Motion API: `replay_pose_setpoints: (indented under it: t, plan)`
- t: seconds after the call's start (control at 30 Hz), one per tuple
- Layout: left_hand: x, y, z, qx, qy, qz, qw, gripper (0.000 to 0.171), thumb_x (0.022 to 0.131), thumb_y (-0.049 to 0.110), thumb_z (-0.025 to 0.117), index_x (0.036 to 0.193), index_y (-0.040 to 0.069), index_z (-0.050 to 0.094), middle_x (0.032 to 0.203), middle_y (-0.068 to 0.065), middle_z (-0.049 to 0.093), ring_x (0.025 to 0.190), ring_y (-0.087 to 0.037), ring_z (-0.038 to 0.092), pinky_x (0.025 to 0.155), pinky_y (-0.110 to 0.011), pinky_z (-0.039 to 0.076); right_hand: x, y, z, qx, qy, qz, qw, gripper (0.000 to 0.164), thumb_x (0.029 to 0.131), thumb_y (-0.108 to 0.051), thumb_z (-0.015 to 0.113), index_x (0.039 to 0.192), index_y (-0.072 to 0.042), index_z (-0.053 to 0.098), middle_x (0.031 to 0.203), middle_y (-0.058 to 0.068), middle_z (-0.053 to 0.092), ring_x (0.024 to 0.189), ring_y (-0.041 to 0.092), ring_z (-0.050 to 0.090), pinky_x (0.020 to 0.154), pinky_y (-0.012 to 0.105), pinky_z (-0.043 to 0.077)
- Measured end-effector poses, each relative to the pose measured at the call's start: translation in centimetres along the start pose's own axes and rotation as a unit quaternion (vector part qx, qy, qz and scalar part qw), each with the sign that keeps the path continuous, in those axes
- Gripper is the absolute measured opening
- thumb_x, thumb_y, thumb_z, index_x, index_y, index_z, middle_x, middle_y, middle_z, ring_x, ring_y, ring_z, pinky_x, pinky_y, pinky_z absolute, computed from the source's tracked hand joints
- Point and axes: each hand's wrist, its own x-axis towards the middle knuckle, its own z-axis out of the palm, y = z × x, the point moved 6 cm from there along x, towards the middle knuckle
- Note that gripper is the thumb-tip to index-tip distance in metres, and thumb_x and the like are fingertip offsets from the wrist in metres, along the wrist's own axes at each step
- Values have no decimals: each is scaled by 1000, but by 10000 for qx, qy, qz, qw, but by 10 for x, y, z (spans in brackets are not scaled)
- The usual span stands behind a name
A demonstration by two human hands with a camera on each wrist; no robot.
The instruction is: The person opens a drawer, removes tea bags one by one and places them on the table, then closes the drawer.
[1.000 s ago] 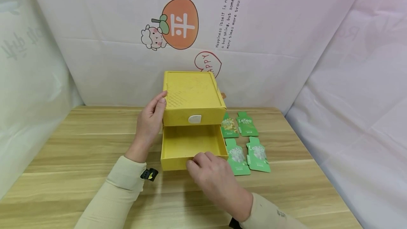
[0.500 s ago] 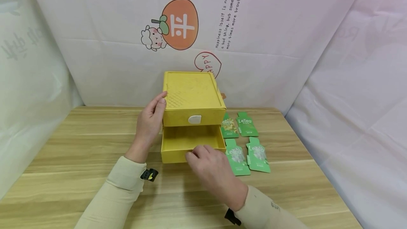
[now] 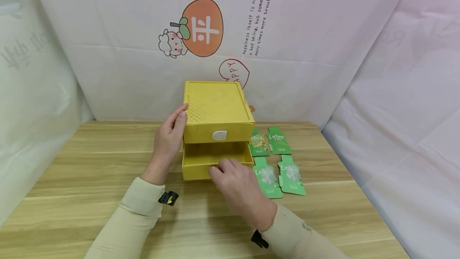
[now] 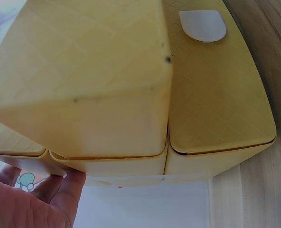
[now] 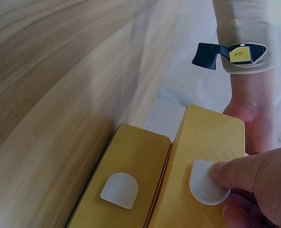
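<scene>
A yellow drawer unit [image 3: 219, 101] stands at the back of the table with its middle drawer [image 3: 197, 171] partly pulled out; the visible inside holds nothing. My right hand [image 3: 238, 189] is at that drawer's front. In the right wrist view its thumb and curled fingers pinch the white pull tab [image 5: 202, 185]. Against the unit's left side lies my left hand [image 3: 169, 139], fingers fairly straight, fingertips near the top edge. The left wrist view shows its fingertips [image 4: 71, 183] on the side wall. Below the pulled-out drawer, the bottom drawer [image 4: 221, 90] is shut.
Several green LeTea packets, one a plain green packet [image 3: 279, 141] and another a front packet [image 3: 292, 175], lie flat right of the unit. The wooden table [image 3: 90, 179] meets a printed white cloth [image 3: 287, 91] behind; white cloth also hangs at both sides.
The middle drawer has slid inward, toward the back, with my right hand moving along on its front. My left hand stays against the unit's side.
</scene>
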Motion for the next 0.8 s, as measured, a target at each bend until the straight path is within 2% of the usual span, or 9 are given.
replay_pose_setpoints:
  t: [0.33, 0.8]
  plan:
    - [-1, 1, -1, 1, -2, -47, 10000, 56, 109, 60, 40, 154, 30, 54, 158, 8, 51, 147, -16, 46, 118, -47, 41, 5, 6, 8, -48, 31, 103, 9999, 19, 91, 7, 70, 85, -11, 67, 82, 4, 64, 67, 17, 57, 46, 28, 47]
    - [0, 0, -1, 60, 30, -7, 10000, 54, 109, 58, 39, 153, 29, 55, 158, 8, 51, 147, -17, 46, 118, -48, 41, 14, 15, 16, -172, -110, 254, 9995, 19, 95, 6, 67, 88, -12, 69, 85, 4, 66, 67, 18, 57, 46, 27, 46]
